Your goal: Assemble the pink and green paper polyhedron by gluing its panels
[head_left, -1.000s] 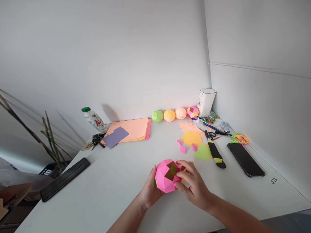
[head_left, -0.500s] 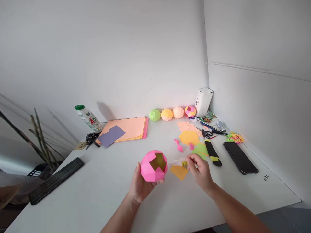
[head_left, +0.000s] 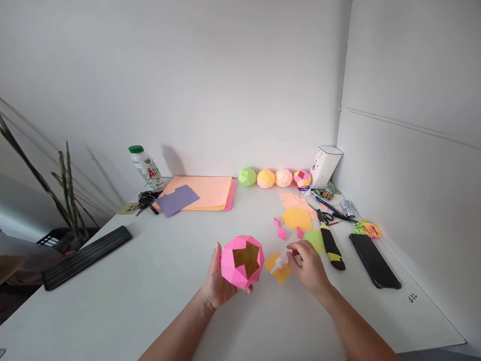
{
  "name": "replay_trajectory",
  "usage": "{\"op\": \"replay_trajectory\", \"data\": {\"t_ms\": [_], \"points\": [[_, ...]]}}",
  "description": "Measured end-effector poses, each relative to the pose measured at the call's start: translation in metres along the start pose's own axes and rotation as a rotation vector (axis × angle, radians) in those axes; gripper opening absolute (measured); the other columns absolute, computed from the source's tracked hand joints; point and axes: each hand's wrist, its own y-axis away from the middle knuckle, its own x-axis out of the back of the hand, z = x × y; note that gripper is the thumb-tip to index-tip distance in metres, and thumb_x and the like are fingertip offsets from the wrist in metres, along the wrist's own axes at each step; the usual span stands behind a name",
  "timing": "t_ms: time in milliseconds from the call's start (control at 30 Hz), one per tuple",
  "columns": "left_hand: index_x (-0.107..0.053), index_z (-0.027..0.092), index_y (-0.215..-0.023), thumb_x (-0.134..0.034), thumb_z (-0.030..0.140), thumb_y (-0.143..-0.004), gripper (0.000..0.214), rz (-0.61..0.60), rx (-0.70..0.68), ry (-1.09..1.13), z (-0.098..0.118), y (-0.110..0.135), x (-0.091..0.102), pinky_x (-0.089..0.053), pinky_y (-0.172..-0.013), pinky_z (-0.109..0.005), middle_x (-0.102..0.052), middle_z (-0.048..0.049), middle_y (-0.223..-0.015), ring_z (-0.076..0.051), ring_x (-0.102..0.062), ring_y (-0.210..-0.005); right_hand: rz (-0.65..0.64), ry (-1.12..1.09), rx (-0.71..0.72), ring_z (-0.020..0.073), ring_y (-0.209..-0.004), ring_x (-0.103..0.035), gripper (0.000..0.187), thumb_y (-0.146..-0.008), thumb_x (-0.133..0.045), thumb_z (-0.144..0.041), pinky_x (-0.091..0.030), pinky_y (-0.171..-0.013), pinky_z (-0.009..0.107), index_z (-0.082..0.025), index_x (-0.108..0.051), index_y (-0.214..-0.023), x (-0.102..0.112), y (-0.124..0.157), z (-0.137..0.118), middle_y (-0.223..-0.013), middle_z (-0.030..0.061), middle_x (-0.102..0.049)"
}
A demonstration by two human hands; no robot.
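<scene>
My left hand (head_left: 218, 287) cups a pink faceted paper ball (head_left: 231, 258) from below and the left. An open gap in its right side shows a yellowish inside. My right hand (head_left: 308, 266), just right of the ball, pinches a small clear glue tube (head_left: 279, 262). The tube's thin nozzle points down and left, apart from the ball. Beneath it on the table lies an orange paper square (head_left: 282, 277). Beyond my right hand are small pink paper scraps (head_left: 281, 232), orange sheets (head_left: 296, 219) and green paper (head_left: 312, 238).
Several finished-looking paper balls (head_left: 266, 179) line the back wall beside a white box (head_left: 326, 166). A utility knife (head_left: 332, 249), scissors (head_left: 325, 216) and a phone (head_left: 375, 260) lie right. Left are paper sheets (head_left: 210, 190), keys (head_left: 147, 199), a bottle (head_left: 147, 168) and a black bar (head_left: 87, 255).
The glue tube has moved from the pink ball's right edge, its nozzle now tilted down over the orange square. The ball has turned so its gap faces me more. My view has shifted slightly.
</scene>
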Motion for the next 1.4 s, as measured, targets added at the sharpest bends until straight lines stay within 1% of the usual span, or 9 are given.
{"op": "replay_trajectory", "data": {"t_ms": [133,433,567,767,933,1067,1200,1300,1400], "points": [[-0.065,0.01,-0.115,-0.036,0.078,-0.082,0.081,0.003,-0.058,0.003,0.005,0.001,0.0,-0.054,-0.059,-0.036,-0.071,-0.0172,-0.095,-0.028,-0.068,-0.075,-0.152,0.059,0.014,0.0159,-0.049,-0.059,0.017,-0.084,-0.058,-0.019,-0.042,-0.042,0.024,-0.023,-0.058,-0.068,0.004,0.004,-0.002,-0.057,-0.0014,-0.062],[-0.065,0.012,-0.115,-0.041,0.077,-0.081,0.077,0.08,-0.065,0.011,0.009,0.002,-0.002,-0.053,-0.07,-0.039,-0.071,-0.0171,-0.102,-0.029,-0.069,-0.079,-0.191,0.122,0.059,0.0209,-0.069,-0.065,0.008,-0.079,-0.065,-0.019,-0.047,-0.049,0.027,-0.023,-0.063,-0.072,-0.007,0.011,-0.009,-0.074,0.0031,-0.067],[-0.064,0.014,-0.117,-0.046,0.074,-0.081,0.072,0.11,-0.106,0.036,0.011,0.003,-0.001,-0.055,-0.071,-0.041,-0.071,-0.0164,-0.103,-0.031,-0.069,-0.083,-0.113,0.135,0.031,0.0151,-0.056,-0.056,0.023,-0.086,-0.057,-0.022,-0.043,-0.046,0.024,-0.022,-0.056,-0.063,-0.002,0.005,-0.002,-0.06,-0.0009,-0.058],[-0.064,0.014,-0.118,-0.045,0.073,-0.083,0.071,0.094,-0.102,0.061,0.012,0.002,0.001,-0.055,-0.075,-0.043,-0.072,-0.0174,-0.105,-0.033,-0.07,-0.089,0.147,0.252,-0.095,0.0277,-0.093,-0.058,0.018,-0.091,-0.047,-0.026,-0.05,-0.079,0.041,-0.017,-0.064,-0.091,0.004,-0.021,0.05,-0.09,0.0126,-0.066],[-0.064,0.014,-0.119,-0.045,0.072,-0.083,0.071,0.076,-0.065,0.104,0.009,0.002,0.002,-0.053,-0.087,-0.045,-0.071,-0.0162,-0.111,-0.034,-0.069,-0.098,0.145,0.327,-0.178,0.0289,-0.091,-0.057,0.019,-0.084,-0.06,-0.033,-0.047,-0.08,0.04,-0.016,-0.068,-0.083,-0.007,-0.039,0.079,-0.087,0.0124,-0.066],[-0.064,0.013,-0.12,-0.044,0.073,-0.083,0.073,0.0,-0.049,0.133,0.003,0.0,0.005,-0.048,-0.095,-0.045,-0.071,-0.0167,-0.115,-0.033,-0.068,-0.103,0.112,0.345,-0.234,0.0229,-0.076,-0.057,0.018,-0.08,-0.061,-0.023,-0.044,-0.068,0.032,-0.018,-0.064,-0.062,-0.016,-0.045,0.082,-0.072,0.0091,-0.065],[-0.062,0.012,-0.122,-0.042,0.074,-0.084,0.075,-0.071,-0.032,0.123,-0.002,-0.001,0.004,-0.048,-0.093,-0.047,-0.07,-0.0181,-0.116,-0.035,-0.068,-0.103,0.147,0.298,-0.26,0.0189,-0.062,-0.056,0.025,-0.082,-0.055,-0.023,-0.04,-0.058,0.029,-0.019,-0.056,-0.057,-0.011,-0.047,0.08,-0.06,0.0054,-0.061],[-0.064,0.011,-0.12,-0.043,0.074,-0.083,0.076,-0.104,-0.039,0.106,-0.003,0.0,-0.001,-0.048,-0.089,-0.046,-0.071,-0.0175,-0.112,-0.035,-0.068,-0.101,0.223,0.216,-0.238,0.0192,-0.053,-0.055,0.028,-0.088,-0.047,-0.029,-0.039,-0.051,0.029,-0.02,-0.057,-0.063,-0.001,-0.047,0.071,-0.057,0.0063,-0.062],[-0.063,0.012,-0.122,-0.04,0.074,-0.084,0.077,-0.123,-0.035,0.101,-0.004,0.001,-0.005,-0.043,-0.095,-0.049,-0.069,-0.0181,-0.117,-0.037,-0.065,-0.108,0.275,0.089,-0.145,0.0193,-0.056,-0.061,0.024,-0.092,-0.046,-0.034,-0.046,-0.054,0.029,-0.02,-0.058,-0.077,0.006,-0.04,0.047,-0.067,0.007,-0.068]]}}
